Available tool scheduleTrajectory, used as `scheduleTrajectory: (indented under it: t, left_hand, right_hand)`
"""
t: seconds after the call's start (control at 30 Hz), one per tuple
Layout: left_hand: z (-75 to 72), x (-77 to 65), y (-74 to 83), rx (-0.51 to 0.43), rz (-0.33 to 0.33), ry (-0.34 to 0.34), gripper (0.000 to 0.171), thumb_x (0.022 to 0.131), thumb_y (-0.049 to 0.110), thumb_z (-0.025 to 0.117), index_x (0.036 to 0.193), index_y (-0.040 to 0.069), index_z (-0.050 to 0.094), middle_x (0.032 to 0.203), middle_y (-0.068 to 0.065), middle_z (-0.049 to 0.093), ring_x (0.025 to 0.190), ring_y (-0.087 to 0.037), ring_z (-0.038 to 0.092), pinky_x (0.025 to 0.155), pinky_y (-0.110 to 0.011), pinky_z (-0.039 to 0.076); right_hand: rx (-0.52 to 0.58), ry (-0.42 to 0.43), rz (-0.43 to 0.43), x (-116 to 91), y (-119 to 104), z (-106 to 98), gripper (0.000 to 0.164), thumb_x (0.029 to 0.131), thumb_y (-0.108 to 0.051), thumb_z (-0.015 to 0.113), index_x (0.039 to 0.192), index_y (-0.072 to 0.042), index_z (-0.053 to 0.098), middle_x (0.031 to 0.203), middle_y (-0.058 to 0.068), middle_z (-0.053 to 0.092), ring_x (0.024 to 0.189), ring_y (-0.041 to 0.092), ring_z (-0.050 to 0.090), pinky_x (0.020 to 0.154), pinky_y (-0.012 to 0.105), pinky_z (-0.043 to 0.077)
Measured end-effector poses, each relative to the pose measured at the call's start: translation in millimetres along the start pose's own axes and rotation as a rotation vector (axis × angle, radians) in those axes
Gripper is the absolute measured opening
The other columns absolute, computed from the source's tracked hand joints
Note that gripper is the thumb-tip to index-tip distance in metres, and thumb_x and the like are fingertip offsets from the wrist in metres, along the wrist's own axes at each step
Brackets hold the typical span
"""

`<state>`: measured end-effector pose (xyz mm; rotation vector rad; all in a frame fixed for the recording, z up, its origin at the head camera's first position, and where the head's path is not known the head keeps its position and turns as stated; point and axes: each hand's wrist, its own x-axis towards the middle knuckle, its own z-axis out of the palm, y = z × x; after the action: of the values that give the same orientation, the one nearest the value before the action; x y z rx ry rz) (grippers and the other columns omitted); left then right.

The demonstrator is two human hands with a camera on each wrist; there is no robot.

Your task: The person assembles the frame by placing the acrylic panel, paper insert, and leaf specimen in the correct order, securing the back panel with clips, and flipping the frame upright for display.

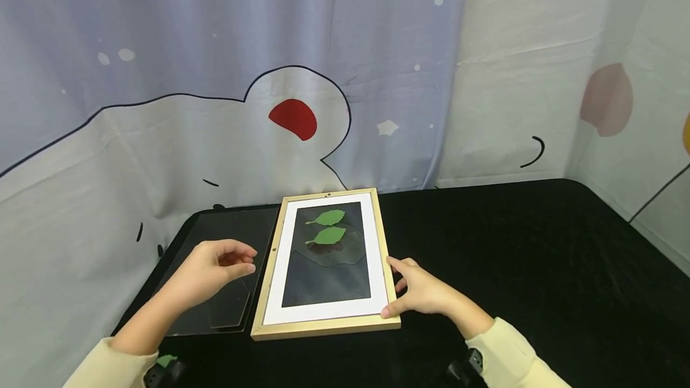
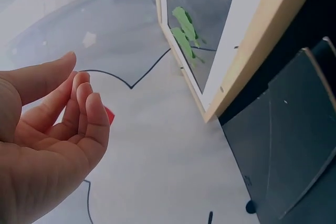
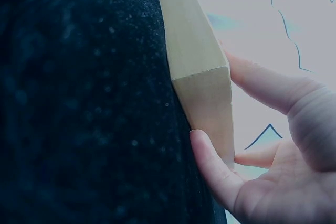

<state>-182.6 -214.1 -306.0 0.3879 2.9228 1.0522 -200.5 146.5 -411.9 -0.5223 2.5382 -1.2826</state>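
Picture frame [image 1: 326, 324] lies on the black cloth [image 1: 512, 256], 2 leaves [image 1: 330, 236] over its dark centre; likely light and stiff, with a glossy pane [image 1: 326, 286] perhaps breakable, so favour the wooden edges [image 1: 380, 226], where the right hand [image 1: 426, 292] grips; the left hand [image 1: 207, 268] hangs apart, loosely curled, nothing visible in it

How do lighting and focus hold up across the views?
Head: wooden frame clear, evenly lit; left wrist: backdrop pale beside the left hand, leaves soft; right wrist: black cloth blurred with a bluish cast, backdrop washed out behind the right hand.

Curtain [image 1: 377, 35] (starry) behind black cloth [image 1: 539, 256].
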Motion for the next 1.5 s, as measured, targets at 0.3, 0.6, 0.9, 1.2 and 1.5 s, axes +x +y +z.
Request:
scheduleTrajectory:
  t: [0.3,0.6,0.9,1.2,1.5]
  left_hand:
    - [-12.2,-32.8,-14.1,0.03,-0.033,0.033,0.022,0.086,0.017,0.072,0.105,0.005,0.07,0.09,0.0,0.067,0.075,-0.007,0.058,0.064,-0.024,0.05]
    - [-13.9,-64.9,-36.6,0.001,-0.069,0.126,0.022,0.087,0.014,0.072,0.106,0.004,0.069,0.095,-0.002,0.071,0.075,-0.003,0.063,0.065,-0.023,0.052]
    - [-19.2,-91.2,-63.3,-0.089,-0.283,0.048,0.034,0.09,0.016,0.068,0.118,-0.003,0.063,0.099,0.0,0.069,0.078,-0.004,0.062,0.068,-0.024,0.052]
    - [-21.2,-112.2,-102.0,-0.119,-0.517,0.031,0.049,0.089,0.023,0.07,0.124,-0.009,0.058,0.1,-0.004,0.069,0.079,-0.007,0.065,0.072,-0.025,0.053]
    - [-24.2,-128.2,-161.0,-0.159,-0.599,0.045,0.05,0.087,0.019,0.072,0.121,-0.015,0.057,0.097,-0.008,0.071,0.076,-0.011,0.065,0.067,-0.027,0.054]
  right_hand:
    - [-0.004,0.001,0.003,1,0,0,0.104,0.064,-0.016,0.089,0.145,0.01,0.029,0.126,0.024,0.043,0.092,0.023,0.06,0.071,0.031,0.051]
    - [-0.004,0.003,-0.003,1,-1,-2,0.104,0.065,-0.017,0.089,0.145,0.011,0.029,0.125,0.024,0.043,0.092,0.022,0.06,0.071,0.031,0.05]
    - [0.004,0.001,-0.005,1,-1,-2,0.105,0.065,-0.017,0.089,0.145,0.011,0.028,0.124,0.024,0.043,0.092,0.023,0.06,0.071,0.031,0.05]
    - [0.006,0.0,-0.003,2,-1,-2,0.106,0.065,-0.017,0.089,0.146,0.01,0.028,0.123,0.023,0.043,0.091,0.022,0.059,0.071,0.031,0.05]
    - [0.009,0.0,0.001,0,-1,-2,0.104,0.065,-0.017,0.089,0.145,0.011,0.029,0.123,0.023,0.043,0.091,0.022,0.059,0.071,0.031,0.05]
